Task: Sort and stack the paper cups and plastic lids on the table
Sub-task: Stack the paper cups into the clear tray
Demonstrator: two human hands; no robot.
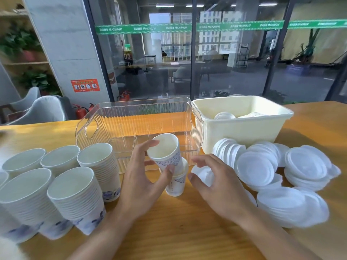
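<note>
Left hand (pixel 139 182) pinches tilted white paper cup (pixel 165 150) over wooden worktop (pixel 178 231) — right hand (pixel 216 182) spread, fingertips on translucent plastic lid (pixel 203 175).

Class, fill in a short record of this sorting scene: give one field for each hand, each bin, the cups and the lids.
left hand: grips a tilted white paper cup
right hand: fingers spread, over a white plastic lid
clear ribbed plastic bin: nothing seen inside
cream plastic tub: holds some lids
stacked paper cups: table's left side
loose plastic lids: piled on the right
</note>
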